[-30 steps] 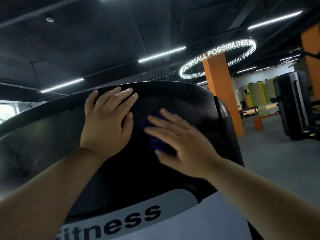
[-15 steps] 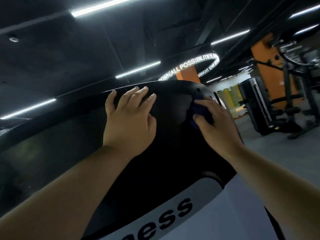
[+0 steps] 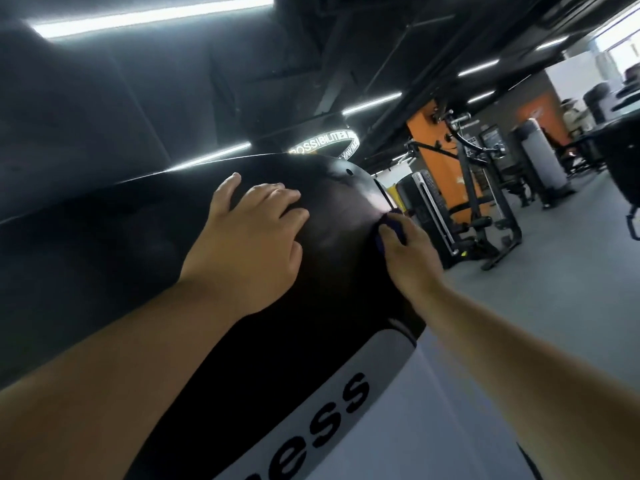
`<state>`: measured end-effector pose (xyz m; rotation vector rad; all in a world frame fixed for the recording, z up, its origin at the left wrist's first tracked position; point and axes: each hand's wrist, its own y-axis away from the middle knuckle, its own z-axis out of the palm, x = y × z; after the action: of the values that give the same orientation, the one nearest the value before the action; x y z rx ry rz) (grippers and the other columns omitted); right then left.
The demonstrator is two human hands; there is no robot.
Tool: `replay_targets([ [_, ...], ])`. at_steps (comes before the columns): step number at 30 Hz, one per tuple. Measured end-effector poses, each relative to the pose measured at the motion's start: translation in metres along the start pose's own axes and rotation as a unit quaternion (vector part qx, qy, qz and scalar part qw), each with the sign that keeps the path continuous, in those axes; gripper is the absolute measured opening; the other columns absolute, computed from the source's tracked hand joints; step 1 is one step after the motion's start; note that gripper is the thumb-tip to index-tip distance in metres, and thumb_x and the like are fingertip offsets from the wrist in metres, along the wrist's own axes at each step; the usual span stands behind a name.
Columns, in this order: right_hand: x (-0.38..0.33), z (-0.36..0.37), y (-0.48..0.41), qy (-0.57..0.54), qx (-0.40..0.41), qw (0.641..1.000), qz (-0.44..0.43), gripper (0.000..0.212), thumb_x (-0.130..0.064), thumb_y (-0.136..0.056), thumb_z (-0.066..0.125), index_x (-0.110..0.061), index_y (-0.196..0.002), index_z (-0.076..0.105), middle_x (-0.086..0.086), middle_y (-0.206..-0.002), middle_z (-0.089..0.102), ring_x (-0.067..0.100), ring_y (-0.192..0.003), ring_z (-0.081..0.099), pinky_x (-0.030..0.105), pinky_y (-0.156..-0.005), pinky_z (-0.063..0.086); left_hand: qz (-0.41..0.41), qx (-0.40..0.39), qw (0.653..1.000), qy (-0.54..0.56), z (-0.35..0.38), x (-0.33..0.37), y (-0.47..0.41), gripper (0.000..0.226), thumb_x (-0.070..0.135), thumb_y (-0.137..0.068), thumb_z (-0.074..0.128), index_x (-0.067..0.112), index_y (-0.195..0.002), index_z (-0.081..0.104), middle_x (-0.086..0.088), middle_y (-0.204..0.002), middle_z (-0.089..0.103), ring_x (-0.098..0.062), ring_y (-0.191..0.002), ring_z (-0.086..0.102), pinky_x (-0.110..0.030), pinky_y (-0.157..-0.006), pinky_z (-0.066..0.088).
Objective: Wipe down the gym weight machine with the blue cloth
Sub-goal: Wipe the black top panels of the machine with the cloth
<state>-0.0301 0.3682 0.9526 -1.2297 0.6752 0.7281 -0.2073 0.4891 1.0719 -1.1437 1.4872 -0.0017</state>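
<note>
While wiping at the rim, blue cloth point(image 3: 393, 226): lying bunched against the right edge of the weight machine point(image 3: 332, 216), on its black curved top.
Right hand point(image 3: 414, 261): clenching the grip round the cloth, pressing it onto the curve.
Left hand point(image 3: 256, 237): resting flat on the same top, grip released, bracing.
Stroke: probably calling for overlapping passes following the curve, under steady pressure.
Risk: likely skipping the edge seam; worth spreading the wad flatter.

Glossy black weight machine cover point(image 3: 138, 254), dark blue cloth point(image 3: 391, 226).
Plain black across the cover; below it, white band point(image 3: 391, 355) lettered in black; at the cover's right edge, solid dark blue; beyond the cover, orange pillar point(image 3: 446, 174) and plain grey floor point(image 3: 554, 271).
</note>
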Motion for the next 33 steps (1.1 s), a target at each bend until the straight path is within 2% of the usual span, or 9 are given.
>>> replay_targets([
  [6,0.009,-0.018,0.058,0.093,-0.165,0.913,-0.362,0.047,-0.051,-0.097,0.044,-0.041,-0.142,0.044,-0.017,-0.158,0.027,0.005,-0.149,0.011,0.012,-0.116,0.009,0.037,-0.017,0.999,-0.004,-0.003,0.005,-0.007,0.046,0.028,-0.084,0.037,0.017,-0.112,0.072,-0.005,-0.126,0.064,-0.026,-0.119,0.059,-0.043,-0.108,0.03],
  [12,-0.021,0.001,-0.028,-0.068,-0.056,0.993,-0.079,0.037,-0.035,-0.097,0.051,-0.032,-0.134,0.056,-0.011,-0.138,0.051,0.013,-0.133,0.042,0.036,-0.113,0.033,0.002,-0.018,1.0,0.005,-0.01,0.004,-0.014,0.037,0.028,-0.083,0.046,0.018,-0.107,0.073,-0.002,-0.125,0.064,-0.025,-0.115,0.058,-0.046,-0.101,0.04],
  [16,-0.063,0.012,0.011,0.014,-0.14,0.931,-0.338,0.042,-0.035,-0.097,0.053,-0.034,-0.139,0.052,-0.009,-0.155,0.036,0.009,-0.148,0.018,0.014,-0.117,0.007,-0.035,-0.023,0.999,-0.009,-0.021,-0.011,-0.012,0.033,0.026,-0.082,0.049,0.017,-0.103,0.073,-0.001,-0.122,0.065,-0.025,-0.113,0.058,-0.046,-0.099,0.044],
  [18,-0.055,0.006,0.001,0.057,-0.165,0.884,-0.433,0.043,-0.037,-0.096,0.053,-0.03,-0.138,0.054,-0.008,-0.154,0.039,0.008,-0.146,0.023,0.017,-0.118,0.013,-0.027,-0.028,0.999,-0.011,-0.023,-0.014,-0.007,0.034,0.027,-0.083,0.048,0.017,-0.104,0.073,-0.001,-0.121,0.065,-0.025,-0.113,0.059,-0.047,-0.099,0.045],
  [22,-0.027,0.001,-0.04,-0.051,-0.051,0.988,-0.133,0.032,-0.036,-0.096,0.053,-0.036,-0.127,0.058,-0.013,-0.133,0.055,0.008,-0.121,0.05,0.019,-0.095,0.04,-0.015,-0.038,0.999,-0.016,-0.022,-0.01,0.003,0.039,0.031,-0.083,0.045,0.02,-0.109,0.071,0.0,-0.124,0.064,-0.022,-0.116,0.057,-0.042,-0.103,0.038],
  [24,-0.022,0.008,-0.024,-0.07,-0.009,0.997,-0.038,0.033,-0.038,-0.095,0.053,-0.032,-0.126,0.06,-0.006,-0.125,0.059,0.014,-0.117,0.054,0.02,-0.088,0.041,-0.015,-0.032,0.999,-0.007,-0.021,-0.006,0.005,0.036,0.029,-0.081,0.049,0.02,-0.108,0.071,0.0,-0.124,0.064,-0.023,-0.116,0.057,-0.039,-0.104,0.034],
  [27,-0.017,0.002,0.039,0.006,-0.07,0.973,-0.222,0.044,-0.045,-0.094,0.05,-0.035,-0.136,0.052,-0.012,-0.148,0.044,0.008,-0.143,0.03,0.022,-0.115,0.025,-0.006,-0.026,1.0,-0.003,-0.019,0.001,0.007,0.034,0.027,-0.079,0.052,0.018,-0.106,0.073,-0.001,-0.123,0.065,-0.023,-0.115,0.058,-0.037,-0.104,0.03],
  [30,0.013,-0.02,0.045,0.111,-0.153,0.902,-0.389,0.047,-0.047,-0.096,0.047,-0.035,-0.141,0.047,-0.014,-0.155,0.034,0.009,-0.148,0.021,0.02,-0.118,0.018,0.011,-0.045,0.999,-0.007,-0.015,0.009,0.007,0.035,0.028,-0.08,0.051,0.018,-0.105,0.072,-0.002,-0.123,0.065,-0.023,-0.116,0.058,-0.036,-0.103,0.028],
  [33,0.031,-0.027,0.004,0.0,-0.079,0.984,-0.162,0.037,-0.037,-0.098,0.05,-0.037,-0.135,0.053,-0.019,-0.135,0.048,0.011,-0.131,0.045,-0.001,-0.091,0.03,0.029,-0.07,0.997,-0.002,-0.012,0.02,0.005,0.036,0.03,-0.082,0.048,0.018,-0.105,0.072,-0.003,-0.123,0.065,-0.023,-0.117,0.059,-0.039,-0.106,0.033],
])
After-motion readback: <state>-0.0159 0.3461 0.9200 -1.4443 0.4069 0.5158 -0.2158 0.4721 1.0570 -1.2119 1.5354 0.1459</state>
